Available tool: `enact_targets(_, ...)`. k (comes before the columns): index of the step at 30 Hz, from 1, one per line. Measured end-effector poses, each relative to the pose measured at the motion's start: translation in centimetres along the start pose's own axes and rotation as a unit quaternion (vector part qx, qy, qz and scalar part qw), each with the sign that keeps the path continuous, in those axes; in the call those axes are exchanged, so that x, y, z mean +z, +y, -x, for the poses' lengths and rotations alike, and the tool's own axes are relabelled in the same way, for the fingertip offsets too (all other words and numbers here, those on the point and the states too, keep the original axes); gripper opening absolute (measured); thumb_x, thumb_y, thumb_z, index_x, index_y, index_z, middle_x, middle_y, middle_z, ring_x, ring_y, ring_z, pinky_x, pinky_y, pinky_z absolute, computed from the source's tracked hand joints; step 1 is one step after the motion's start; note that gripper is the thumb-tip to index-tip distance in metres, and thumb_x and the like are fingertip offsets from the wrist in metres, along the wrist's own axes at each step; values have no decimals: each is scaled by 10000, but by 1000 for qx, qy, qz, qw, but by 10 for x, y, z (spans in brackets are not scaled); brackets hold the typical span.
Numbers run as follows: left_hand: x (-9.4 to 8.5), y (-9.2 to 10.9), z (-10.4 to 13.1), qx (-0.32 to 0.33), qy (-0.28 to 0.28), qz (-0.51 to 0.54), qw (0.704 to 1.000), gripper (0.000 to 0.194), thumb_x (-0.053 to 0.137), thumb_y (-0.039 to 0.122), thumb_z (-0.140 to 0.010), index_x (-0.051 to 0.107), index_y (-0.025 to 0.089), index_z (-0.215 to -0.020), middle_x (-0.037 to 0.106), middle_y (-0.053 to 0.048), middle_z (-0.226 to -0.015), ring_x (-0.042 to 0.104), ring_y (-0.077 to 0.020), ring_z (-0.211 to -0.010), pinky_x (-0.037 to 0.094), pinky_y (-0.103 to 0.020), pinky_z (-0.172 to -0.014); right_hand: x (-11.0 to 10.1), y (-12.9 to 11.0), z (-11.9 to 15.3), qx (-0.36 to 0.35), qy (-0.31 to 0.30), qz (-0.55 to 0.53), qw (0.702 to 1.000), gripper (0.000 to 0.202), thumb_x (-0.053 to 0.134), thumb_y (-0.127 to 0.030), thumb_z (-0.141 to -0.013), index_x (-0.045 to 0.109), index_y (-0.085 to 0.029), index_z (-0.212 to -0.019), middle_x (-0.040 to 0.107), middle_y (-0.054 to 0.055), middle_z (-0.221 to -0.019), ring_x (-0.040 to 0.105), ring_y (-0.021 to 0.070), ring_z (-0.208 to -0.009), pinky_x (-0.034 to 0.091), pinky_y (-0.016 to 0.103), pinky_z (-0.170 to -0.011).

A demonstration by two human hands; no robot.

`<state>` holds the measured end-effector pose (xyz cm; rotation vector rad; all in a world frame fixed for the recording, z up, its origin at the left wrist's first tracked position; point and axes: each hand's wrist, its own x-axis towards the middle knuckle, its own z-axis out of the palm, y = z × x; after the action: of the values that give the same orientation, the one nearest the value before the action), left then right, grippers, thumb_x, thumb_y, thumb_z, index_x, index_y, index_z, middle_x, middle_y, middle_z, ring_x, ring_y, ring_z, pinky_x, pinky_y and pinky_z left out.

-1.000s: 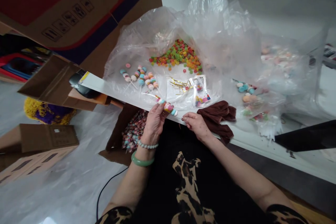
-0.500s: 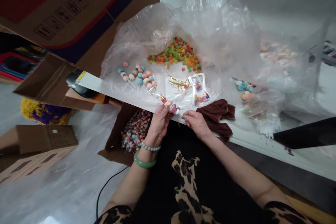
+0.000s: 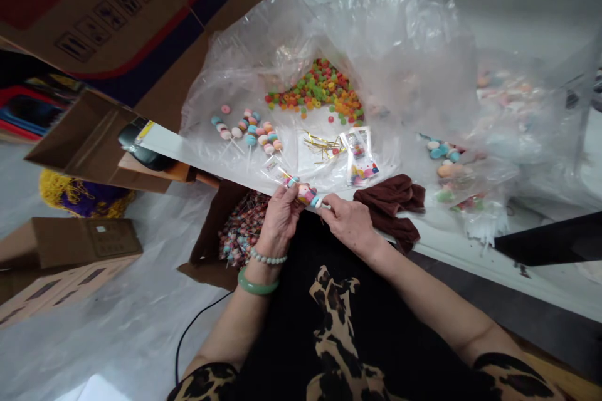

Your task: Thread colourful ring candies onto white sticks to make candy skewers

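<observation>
My left hand (image 3: 281, 213) is closed round a candy skewer in a clear printed wrapper (image 3: 307, 193), held just over the table's front edge. At the wrapper's right end, my right hand (image 3: 347, 218) pinches with thumb and forefinger; whether it grips the stick or the film there is too small to tell. Beyond my hands, several unwrapped candy skewers (image 3: 251, 128) with white sticks lie on a clear plastic sheet. Gold twist ties (image 3: 320, 145) and a printed packet (image 3: 360, 153) lie nearer the middle. A brown cloth (image 3: 392, 200) is beside my right hand.
Small ring-shaped gummies (image 3: 324, 91) are heaped inside a large clear bag (image 3: 376, 19). More bagged candies (image 3: 454, 169) lie at right, near a black panel (image 3: 550, 239). Below the table's left edge stands a box of wrapped candies (image 3: 202, 244). A large carton (image 3: 164, 19) fills the upper left.
My right hand has moved left and closed on the right end of the wrapped candy skewer. Before, its fingers were a little apart from it. The whole view has shifted slightly.
</observation>
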<state>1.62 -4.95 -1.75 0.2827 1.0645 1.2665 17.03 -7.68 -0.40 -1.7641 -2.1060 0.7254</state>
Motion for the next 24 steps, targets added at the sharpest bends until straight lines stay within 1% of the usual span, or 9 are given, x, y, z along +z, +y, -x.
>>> enact_targets(2,2,-2,2,-14,-15,5,1000,279,798,251,-693,643,139,-896,695,-25,-801,654,-115,-685,529,-211,-625,-1,-2,-2,-9,3,27,1000,282,474,-411,-939,677,-216,-919,715,77,-753,618,179,-649,273,273,-583)
enact_targets(4,3,-3,2,-19,-15,7,1000,287,795,256,-696,641,142,-910,693,-25,-825,656,-115,-701,528,-211,-635,-2,0,-5,2,7,22,1000,310,455,-412,-948,679,-218,-857,711,70,-744,599,164,-634,263,272,-576)
enact_targets(9,9,-7,5,-5,-31,-17,999,342,815,283,-668,615,159,-917,684,-13,-845,674,-137,-749,535,-246,-698,4,9,-15,93,-11,-108,990,356,519,-435,-886,625,-222,-620,619,-7,-592,515,131,-579,259,251,-541)
enact_targets(12,16,-14,9,13,-44,-30,998,339,812,276,-673,606,167,-920,684,-4,-860,658,-108,-732,513,-211,-681,11,7,-17,125,6,-137,983,352,517,-418,-874,608,-217,-599,581,-11,-565,483,127,-556,250,254,-532)
enact_targets(15,20,-19,9,-6,-48,-34,998,320,795,278,-699,604,164,-930,685,-10,-832,633,-82,-687,480,-173,-627,12,3,-13,100,30,-127,986,322,481,-392,-894,630,-218,-669,598,3,-604,486,138,-569,265,261,-549)
enact_targets(17,18,-19,7,-26,-43,-26,998,336,791,294,-705,599,161,-947,689,-21,-815,634,-88,-665,487,-187,-626,10,5,-9,65,11,-167,984,294,457,-366,-905,641,-221,-729,609,0,-632,514,142,-596,305,252,-577)
enact_targets(20,13,-13,2,-35,-30,-4,999,344,789,328,-708,586,163,-932,682,-25,-804,674,-137,-711,539,-273,-726,3,13,-4,49,-35,-251,966,221,486,-316,-871,629,-223,-730,592,-26,-626,529,135,-609,351,237,-616)
enact_targets(22,11,-10,2,-28,-28,0,999,351,788,348,-707,579,167,-923,676,-23,-813,694,-168,-768,549,-329,-800,2,17,-3,64,-33,-268,961,204,515,-292,-837,607,-216,-672,559,-34,-593,516,132,-595,360,236,-619)
enact_targets(24,12,-10,4,-17,-34,-11,999,380,799,336,-696,579,173,-960,678,-21,-838,696,-166,-790,545,-332,-821,3,16,-3,67,-16,-269,961,220,512,-281,-831,593,-212,-638,538,-32,-574,501,131,-583,362,239,-617)
